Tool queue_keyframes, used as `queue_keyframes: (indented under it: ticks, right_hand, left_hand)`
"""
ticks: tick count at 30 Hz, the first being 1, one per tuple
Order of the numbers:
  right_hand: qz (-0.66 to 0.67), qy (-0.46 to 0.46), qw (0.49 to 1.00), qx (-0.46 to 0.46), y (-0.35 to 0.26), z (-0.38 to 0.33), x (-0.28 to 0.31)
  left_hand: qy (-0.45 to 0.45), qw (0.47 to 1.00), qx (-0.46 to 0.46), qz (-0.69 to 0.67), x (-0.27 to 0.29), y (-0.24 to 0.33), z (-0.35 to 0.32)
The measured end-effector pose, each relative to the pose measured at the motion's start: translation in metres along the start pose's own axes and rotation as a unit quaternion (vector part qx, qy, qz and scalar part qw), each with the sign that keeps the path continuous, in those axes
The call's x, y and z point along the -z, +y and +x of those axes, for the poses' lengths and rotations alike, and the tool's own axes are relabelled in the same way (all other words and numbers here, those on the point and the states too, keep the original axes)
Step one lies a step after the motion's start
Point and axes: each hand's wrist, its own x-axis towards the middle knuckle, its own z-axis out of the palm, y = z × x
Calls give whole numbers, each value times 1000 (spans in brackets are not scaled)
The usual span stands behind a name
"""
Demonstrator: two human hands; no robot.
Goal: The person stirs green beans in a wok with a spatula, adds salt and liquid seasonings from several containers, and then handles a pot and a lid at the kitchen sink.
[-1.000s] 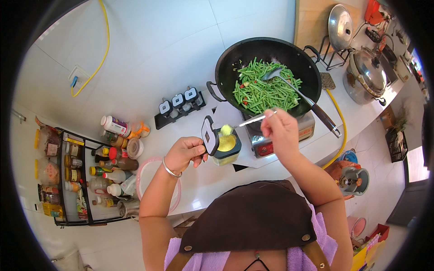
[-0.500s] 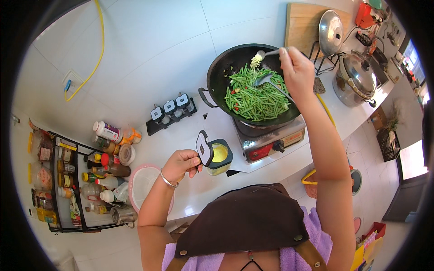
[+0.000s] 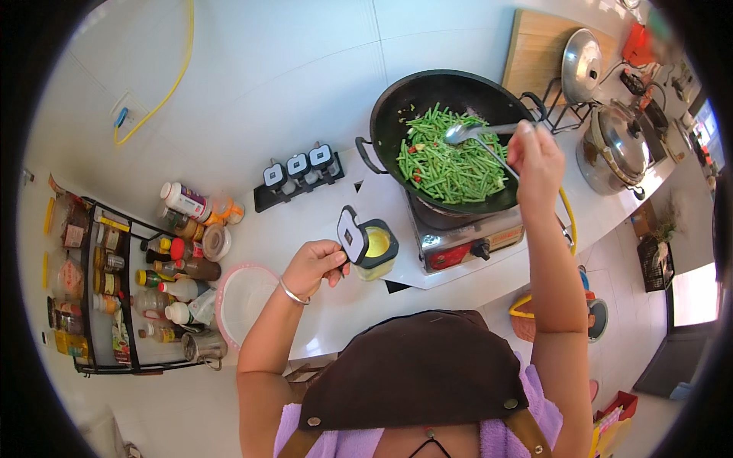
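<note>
While your right hand grips the spoon over the green beans in the wok, seasoning looks underway; your left hand pinches the open lid of the yellow seasoning jar beside the stove; next, carry the spoon back steadily

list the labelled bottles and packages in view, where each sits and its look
white bottle: lying left of the seasoning jars, red cap, coloured label
sauce bottles: black rack at left, mixed caps and labels
packets: rack's far left side, yellow and red
seasoning box: by left hand, lid open, yellow contents
</note>
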Motion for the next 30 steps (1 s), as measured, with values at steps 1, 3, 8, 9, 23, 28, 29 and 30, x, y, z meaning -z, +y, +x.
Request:
queue_keyframes:
  ticks: [1, 3, 8, 9, 23, 28, 29, 30]
  right_hand:
    - [-1, -48, 999, -14, -2, -16, -7]
    - [-9, -122, 988, -95, 2, -50, -25]
    - [-41, -325, 941, -89, 42, -106, -71]
    - [-87, -339, 934, -69, 45, -107, -76]
    - [-241, -474, 843, -80, 33, -123, -22]
    - [-249, -404, 863, -173, 23, -134, 20]
    - [-244, -384, 868, -199, 21, -135, 26]
    - [-241, -362, 872, -225, 18, -136, 32]
  left_hand:
    - [4, 1000, -4, -7, -1, -1, 1]
    - [2, 1000, -13, -17, -3, -1, 5]
    - [-1, 998, -41, -48, 1, -6, 6]
    - [-1, 998, -43, -51, 3, -7, 4]
    - [339, 914, -63, -212, 161, -67, 29]
    - [490, 835, -123, -219, 253, -74, 75]
    - [507, 824, -124, -220, 272, -80, 83]
    - [520, 815, -123, -223, 288, -84, 94]
